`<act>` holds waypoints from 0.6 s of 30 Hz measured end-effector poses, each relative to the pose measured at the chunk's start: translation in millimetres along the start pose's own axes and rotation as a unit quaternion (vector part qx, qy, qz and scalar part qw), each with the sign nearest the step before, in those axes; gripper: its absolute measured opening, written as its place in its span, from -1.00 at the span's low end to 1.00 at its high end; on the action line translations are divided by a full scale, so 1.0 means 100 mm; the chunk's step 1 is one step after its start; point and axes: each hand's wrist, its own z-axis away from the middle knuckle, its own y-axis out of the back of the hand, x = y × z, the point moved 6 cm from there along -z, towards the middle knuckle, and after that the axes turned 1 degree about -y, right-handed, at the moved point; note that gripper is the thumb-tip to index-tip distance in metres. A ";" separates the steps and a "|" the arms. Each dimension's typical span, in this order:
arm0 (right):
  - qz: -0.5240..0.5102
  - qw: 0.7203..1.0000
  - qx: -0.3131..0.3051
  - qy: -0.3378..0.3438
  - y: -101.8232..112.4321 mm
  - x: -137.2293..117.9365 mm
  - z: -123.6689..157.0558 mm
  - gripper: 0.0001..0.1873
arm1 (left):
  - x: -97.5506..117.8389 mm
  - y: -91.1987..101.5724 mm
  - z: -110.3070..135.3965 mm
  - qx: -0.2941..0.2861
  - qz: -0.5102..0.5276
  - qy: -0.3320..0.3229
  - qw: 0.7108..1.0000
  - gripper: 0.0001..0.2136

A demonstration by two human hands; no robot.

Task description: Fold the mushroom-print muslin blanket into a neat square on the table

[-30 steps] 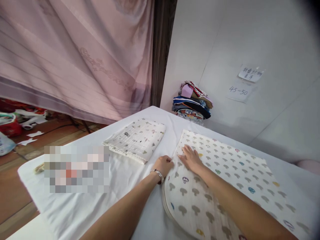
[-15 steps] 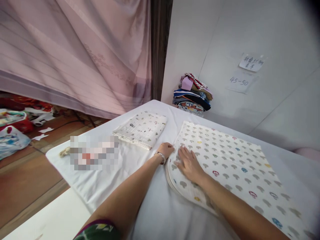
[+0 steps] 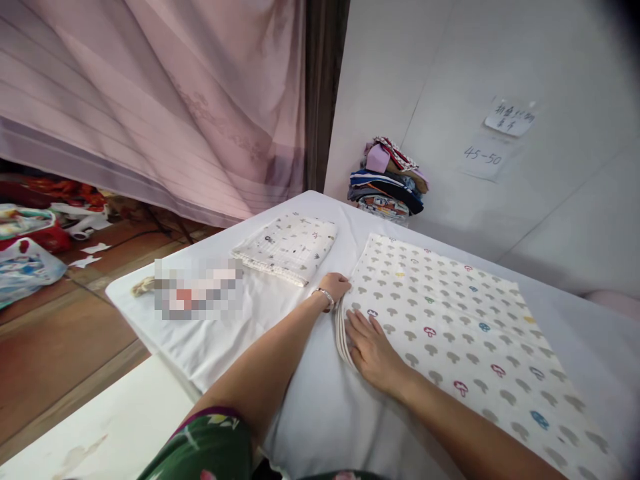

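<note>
A cream baby blanket (image 3: 445,333) printed with grey and coloured mushrooms lies folded in layers on the right of the table. My left hand (image 3: 336,287) is at its left edge, fingers curled together at the border; the fingertips are partly hidden. Spread over the near left corner, my right hand (image 3: 373,350) rests flat on the cloth with its fingers stretched out. Stacked layers show at the rounded edge beside it. Farther back on the left lies a smaller folded muslin cloth (image 3: 293,243) with tiny dark prints, touched by neither hand.
A white cloth (image 3: 315,393) covers the table. At the left, a blurred item with a beige cord end (image 3: 143,287) lies on it. Beyond the far edge stands a stack of folded clothes (image 3: 385,180) by the wall. Bags (image 3: 27,270) sit on the floor left.
My right hand has slid toward me along the blanket's left edge, onto the near corner. The near border lies flatter. My left hand stays at the edge; the view has shifted slightly.
</note>
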 end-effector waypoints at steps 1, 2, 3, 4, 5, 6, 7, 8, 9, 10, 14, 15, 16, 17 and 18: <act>-0.006 1.000 -0.006 0.008 0.00 -0.03 0.02 -0.45 | 0.00 0.00 -0.02 0.003 -0.002 -0.004 1.000 -0.79; -0.012 1.000 -0.010 0.012 0.00 -0.05 0.04 -0.43 | 0.00 0.00 -0.04 0.006 -0.004 -0.009 1.000 -0.80; -0.017 1.000 -0.010 0.010 0.01 -0.06 0.05 -0.43 | 0.00 0.00 -0.05 0.009 -0.007 -0.013 1.000 -0.82; -0.022 1.000 -0.008 0.007 0.02 -0.07 0.05 -0.43 | 0.00 0.00 -0.07 0.011 -0.011 -0.018 1.000 -0.82; -0.025 1.000 -0.006 0.003 0.02 -0.07 0.04 -0.44 | 0.00 0.00 -0.08 0.012 -0.015 -0.022 1.000 -0.82; -0.027 1.000 -0.003 0.000 0.03 -0.08 0.03 -0.45 | 0.00 0.00 -0.08 0.013 -0.019 -0.026 0.999 -0.82; -0.029 1.000 0.002 -0.003 0.03 -0.09 0.02 -0.46 | 0.01 0.01 -0.08 0.014 -0.024 -0.031 0.999 -0.82; -0.030 0.999 0.009 -0.006 0.04 -0.10 0.02 -0.47 | 0.01 0.01 -0.08 0.015 -0.030 -0.035 0.999 -0.82; -0.032 0.999 0.017 -0.008 0.05 -0.12 0.03 -0.48 | 0.02 0.02 -0.07 0.017 -0.035 -0.039 0.998 -0.83; -0.034 0.999 0.025 -0.008 0.07 -0.13 0.04 -0.50 | 0.03 0.03 -0.06 0.020 -0.041 -0.042 0.998 -0.83; -0.063 0.997 0.047 0.015 0.17 -0.19 0.32 -0.59 | 0.08 0.08 -0.02 0.043 -0.058 -0.050 0.996 -0.78; -0.070 0.996 0.046 0.025 0.20 -0.19 0.45 -0.59 | 0.09 0.09 0.00 0.048 -0.062 -0.050 0.996 -0.77; -0.077 0.996 0.041 0.034 0.23 -0.18 0.59 -0.57 | 0.10 0.10 0.01 0.052 -0.065 -0.050 0.995 -0.76; -0.081 0.995 0.032 0.041 0.25 -0.14 0.75 -0.54 | 0.11 0.10 0.02 0.052 -0.067 -0.050 0.995 -0.77; -0.082 0.995 0.022 0.044 0.28 -0.09 0.92 -0.50 | 0.12 0.10 0.02 0.052 -0.069 -0.051 0.995 -0.77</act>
